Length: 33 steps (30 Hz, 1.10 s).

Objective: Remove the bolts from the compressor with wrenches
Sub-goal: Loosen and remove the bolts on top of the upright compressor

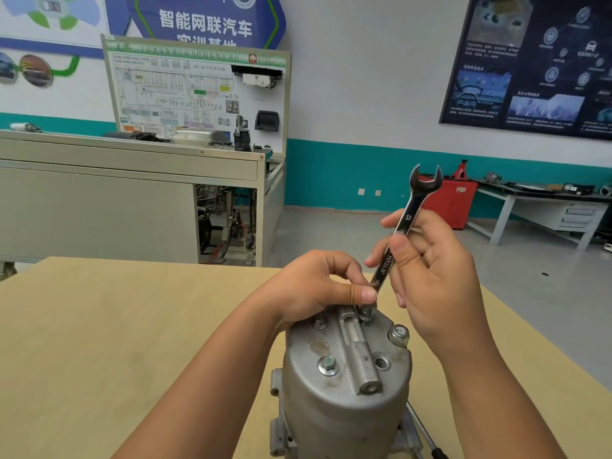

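light: bright, even | shadows: soft | focus: sharp | edges: wide-angle bend | glare: slight on wrench (404, 227)
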### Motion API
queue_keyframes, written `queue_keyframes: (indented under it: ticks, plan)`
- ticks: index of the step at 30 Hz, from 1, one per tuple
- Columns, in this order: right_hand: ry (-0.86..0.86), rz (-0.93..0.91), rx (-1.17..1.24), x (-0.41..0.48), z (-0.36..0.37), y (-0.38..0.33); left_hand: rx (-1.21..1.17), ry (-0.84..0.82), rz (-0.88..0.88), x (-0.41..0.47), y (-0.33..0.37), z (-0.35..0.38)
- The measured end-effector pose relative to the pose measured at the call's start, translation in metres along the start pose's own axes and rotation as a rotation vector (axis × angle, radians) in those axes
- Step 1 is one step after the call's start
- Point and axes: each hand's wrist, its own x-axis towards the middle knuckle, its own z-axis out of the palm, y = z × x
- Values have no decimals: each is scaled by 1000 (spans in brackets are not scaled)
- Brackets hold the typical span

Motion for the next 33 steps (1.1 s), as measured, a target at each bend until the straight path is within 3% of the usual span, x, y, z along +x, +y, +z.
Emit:
queue_keyframes:
  ticks: [8,12,14,21,25,33]
  plan:
    - [-141,185,148,19,8,-1,-77,-153,5,-2,2,-2]
    - [-244,79,-180,22,18,-1,-93,-83,5,0,-3,-3]
    - [-267,48,-210,20,18,-2,-130,-55,-8,0,-5,-3]
    - [-207,68,-22,10,10,-4,-221,-160,-18,-2,-1,-6]
    - [-183,75,110,5,4,-2,-102,-215,17,-2,3,-6]
    - [-200,117,231,3,4,1,-72,-163,4,-1,2,-4]
